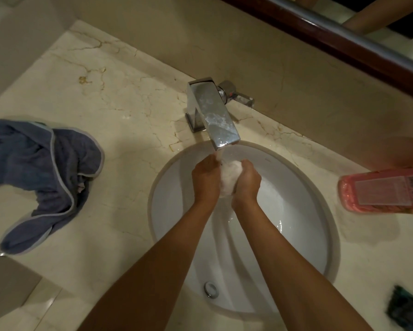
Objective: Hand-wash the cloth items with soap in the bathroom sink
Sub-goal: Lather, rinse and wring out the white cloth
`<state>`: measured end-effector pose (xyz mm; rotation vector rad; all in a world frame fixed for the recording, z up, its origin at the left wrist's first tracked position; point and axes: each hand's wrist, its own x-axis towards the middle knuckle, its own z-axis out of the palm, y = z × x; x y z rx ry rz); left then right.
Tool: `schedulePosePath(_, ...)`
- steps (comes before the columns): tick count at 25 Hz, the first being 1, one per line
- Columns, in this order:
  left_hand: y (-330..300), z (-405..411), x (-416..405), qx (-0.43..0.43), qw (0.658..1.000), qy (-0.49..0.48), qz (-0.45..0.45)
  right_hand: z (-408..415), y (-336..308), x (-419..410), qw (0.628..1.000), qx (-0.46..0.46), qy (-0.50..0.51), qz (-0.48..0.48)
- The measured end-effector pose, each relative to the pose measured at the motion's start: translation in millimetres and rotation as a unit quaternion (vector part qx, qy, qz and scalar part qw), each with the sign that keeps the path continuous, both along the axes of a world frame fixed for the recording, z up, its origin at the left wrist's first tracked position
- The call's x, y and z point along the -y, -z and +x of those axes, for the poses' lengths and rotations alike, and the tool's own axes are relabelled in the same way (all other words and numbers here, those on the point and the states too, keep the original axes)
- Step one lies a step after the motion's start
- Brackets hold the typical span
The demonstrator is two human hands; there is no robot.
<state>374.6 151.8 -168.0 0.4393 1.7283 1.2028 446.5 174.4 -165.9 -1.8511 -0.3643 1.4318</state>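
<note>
A small white cloth [227,179] is bunched between my two hands over the white oval sink [303,194]. My left hand [205,179] grips its left side and my right hand [247,181] curls round its right side. Water runs from the chrome faucet [215,115] onto the top of the cloth. Most of the cloth is hidden by my fingers. A blue-grey towel with pale edging [45,177] lies crumpled on the marble counter [119,108] at the left.
A pink soap bottle [384,191] lies on its side on the counter right of the sink. A dark green object [406,309] sits at the lower right edge. The faucet handle [239,95] points right. The drain [210,289] is near the sink's front.
</note>
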Motion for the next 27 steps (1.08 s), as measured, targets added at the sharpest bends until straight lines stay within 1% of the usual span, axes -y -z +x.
schedulePosePath(2, 1, 2, 1, -0.023, 0.999, 0.029, -0.001, 3, 2, 4, 1.000, -0.024, -0.002, 0.015)
schedulePosePath(4, -3, 7, 2, -0.018, 0.999, 0.027, -0.008, 8, 3, 9, 0.999, -0.045, 0.002, 0.026)
schedulePosePath(7, 0, 7, 2, -0.031, 0.999, 0.035, -0.022, 15, 4, 18, 0.992, -0.096, -0.010, 0.076)
schedulePosePath(10, 0, 3, -3, -0.010, 0.998, 0.042, -0.042, 20, -1, 24, 0.983, -0.143, -0.013, 0.115)
schedulePosePath(11, -1, 3, -5, -0.025, 0.998, 0.041, -0.036, 22, -2, 25, 0.980, -0.157, -0.021, 0.122)
schedulePosePath(13, -5, 4, -6, -0.080, 0.996, 0.033, -0.010, 20, -3, 26, 0.979, -0.143, -0.055, 0.132)
schedulePosePath(16, -5, 1, 2, -0.206, 0.977, 0.061, 0.006, 12, 2, 25, 0.985, -0.058, -0.092, 0.136)
schedulePosePath(17, -3, -1, 7, -0.220, 0.974, 0.056, 0.014, 8, 3, 25, 0.985, -0.043, -0.096, 0.136)
schedulePosePath(19, -2, -5, 15, -0.203, 0.979, 0.003, 0.027, -1, 2, 25, 0.988, -0.025, -0.099, 0.116)
schedulePosePath(22, -3, -14, 21, -0.103, 0.990, -0.093, 0.013, -15, -2, 23, 0.993, -0.045, -0.087, 0.062)
schedulePosePath(24, -4, -18, 21, -0.056, 0.989, -0.137, 0.021, -23, 2, 19, 0.993, -0.074, -0.074, 0.044)
schedulePosePath(26, -6, -22, 19, -0.046, 0.987, -0.150, 0.024, -29, 7, 16, 0.989, -0.122, -0.060, 0.055)
schedulePosePath(27, -8, -23, 18, -0.054, 0.988, -0.140, 0.027, -31, 6, 14, 0.985, -0.155, -0.054, 0.061)
